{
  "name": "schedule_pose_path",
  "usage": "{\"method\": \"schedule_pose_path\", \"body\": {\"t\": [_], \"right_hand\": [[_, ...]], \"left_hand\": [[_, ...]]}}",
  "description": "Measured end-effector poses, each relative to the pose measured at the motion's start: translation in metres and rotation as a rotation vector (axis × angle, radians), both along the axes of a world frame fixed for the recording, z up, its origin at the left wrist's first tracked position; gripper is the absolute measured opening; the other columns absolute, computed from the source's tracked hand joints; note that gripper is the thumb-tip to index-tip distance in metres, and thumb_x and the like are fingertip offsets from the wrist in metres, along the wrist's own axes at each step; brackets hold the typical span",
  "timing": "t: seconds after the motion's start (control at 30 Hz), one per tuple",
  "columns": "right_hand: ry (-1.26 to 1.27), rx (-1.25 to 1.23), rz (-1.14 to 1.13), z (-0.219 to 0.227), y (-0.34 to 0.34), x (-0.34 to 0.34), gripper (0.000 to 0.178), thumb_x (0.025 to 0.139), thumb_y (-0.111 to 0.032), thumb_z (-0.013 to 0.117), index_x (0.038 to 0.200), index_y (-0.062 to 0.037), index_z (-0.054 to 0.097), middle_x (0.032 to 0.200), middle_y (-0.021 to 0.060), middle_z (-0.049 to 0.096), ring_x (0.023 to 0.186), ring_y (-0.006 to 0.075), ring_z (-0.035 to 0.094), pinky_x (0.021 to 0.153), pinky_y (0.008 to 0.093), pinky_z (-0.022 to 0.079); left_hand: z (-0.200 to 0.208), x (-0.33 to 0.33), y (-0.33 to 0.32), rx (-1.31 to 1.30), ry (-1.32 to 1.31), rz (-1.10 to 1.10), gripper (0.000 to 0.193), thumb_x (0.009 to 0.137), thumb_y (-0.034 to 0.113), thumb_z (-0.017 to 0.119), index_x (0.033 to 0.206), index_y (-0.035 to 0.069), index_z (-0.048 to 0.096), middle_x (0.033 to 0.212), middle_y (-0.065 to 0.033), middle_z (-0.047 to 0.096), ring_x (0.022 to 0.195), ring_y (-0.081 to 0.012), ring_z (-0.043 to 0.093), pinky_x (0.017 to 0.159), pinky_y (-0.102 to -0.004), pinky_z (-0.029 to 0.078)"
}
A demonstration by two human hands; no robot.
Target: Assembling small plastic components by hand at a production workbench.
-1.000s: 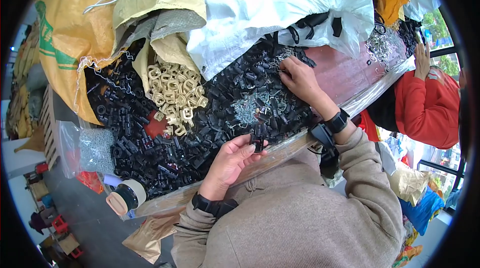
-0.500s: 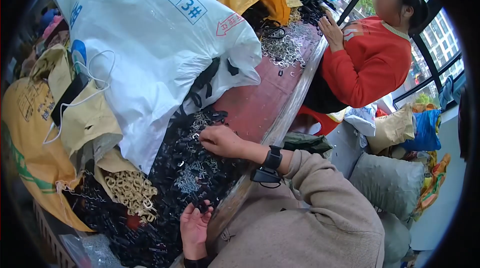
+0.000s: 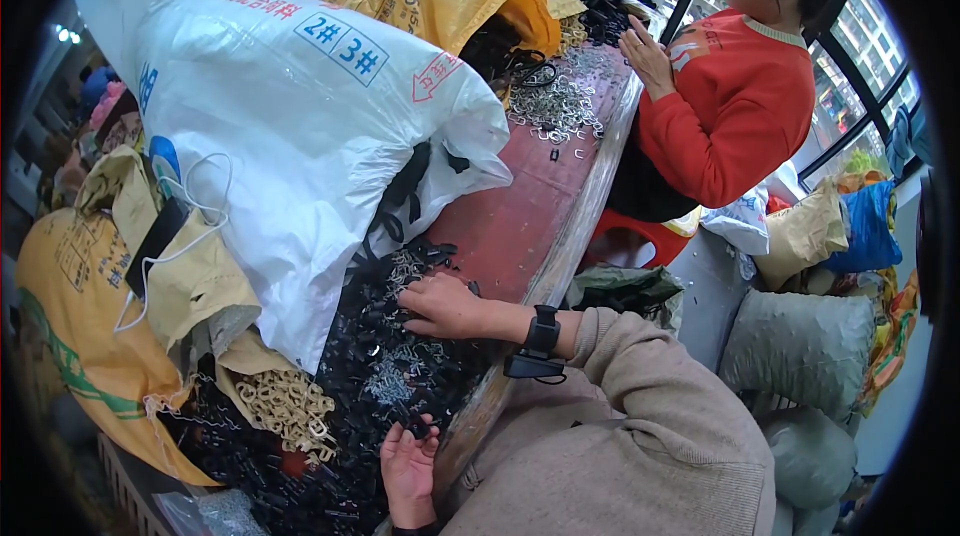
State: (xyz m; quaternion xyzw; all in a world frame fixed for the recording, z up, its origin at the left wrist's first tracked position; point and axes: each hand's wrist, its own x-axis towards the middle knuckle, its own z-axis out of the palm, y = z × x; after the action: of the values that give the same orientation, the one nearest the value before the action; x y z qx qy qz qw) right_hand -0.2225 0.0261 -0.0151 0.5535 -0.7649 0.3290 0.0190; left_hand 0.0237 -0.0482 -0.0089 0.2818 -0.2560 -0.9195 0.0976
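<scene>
My left hand [image 3: 408,466] is at the table's near edge, palm up, its fingertips closed on a small black plastic piece [image 3: 420,427]. Out over the heap of black plastic parts [image 3: 350,386], my right hand [image 3: 445,307] reaches down with bent fingers slightly apart; nothing shows clearly between them. Small silver metal pieces [image 3: 390,381] lie on the black parts between my two hands. More silver metal pieces [image 3: 405,266] are just beyond my right hand. A black device is strapped on my right wrist.
A big white sack [image 3: 290,126] leans over the heap. Beige plastic rings [image 3: 285,411] spill from a paper sack at left, near a yellow sack [image 3: 90,306]. Across the red tabletop [image 3: 490,231], a person in red [image 3: 740,106] sits by U-shaped metal pieces [image 3: 560,106]. Filled sacks [image 3: 800,346] stand at right.
My right hand has gone from closed fingers near the silver pieces to looser fingers over the black parts. My left hand keeps its black piece. The whole view has shifted slightly.
</scene>
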Motion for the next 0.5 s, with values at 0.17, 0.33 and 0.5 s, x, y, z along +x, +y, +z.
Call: {"method": "schedule_pose_path", "body": {"t": [0.17,0.33,0.5], "right_hand": [[-0.008,0.134,-0.057,-0.009,-0.012,-0.002,0.019,0.068,-0.020,0.058,0.077,-0.0062,0.048,0.073,0.0100,0.051,0.067,0.0295,0.054,0.056,0.0404,0.042],[0.024,0.091,-0.060,-0.011,-0.012,-0.003,0.014,0.067,-0.015,0.055,0.074,-0.0040,0.050,0.071,0.0120,0.054,0.065,0.0298,0.057,0.055,0.0397,0.045],[0.014,0.106,-0.082,-0.014,-0.017,-0.005,0.014,0.067,-0.014,0.054,0.075,-0.0033,0.050,0.073,0.0130,0.055,0.065,0.0293,0.057,0.053,0.0395,0.045]], "left_hand": [[0.002,0.000,0.002,-0.021,-0.008,-0.008,0.028,0.082,0.009,0.051,0.108,-0.003,0.045,0.097,-0.0174,0.057,0.078,-0.0238,0.059,0.066,-0.0292,0.052],[0.003,0.000,0.002,-0.020,-0.021,-0.013,0.025,0.083,0.009,0.050,0.105,-0.003,0.047,0.097,-0.0183,0.056,0.077,-0.0243,0.059,0.065,-0.0298,0.052],[0.004,-0.003,0.003,-0.018,-0.034,-0.014,0.022,0.082,0.007,0.051,0.102,-0.002,0.049,0.097,-0.0200,0.056,0.077,-0.0250,0.059,0.065,-0.0311,0.052]]}}
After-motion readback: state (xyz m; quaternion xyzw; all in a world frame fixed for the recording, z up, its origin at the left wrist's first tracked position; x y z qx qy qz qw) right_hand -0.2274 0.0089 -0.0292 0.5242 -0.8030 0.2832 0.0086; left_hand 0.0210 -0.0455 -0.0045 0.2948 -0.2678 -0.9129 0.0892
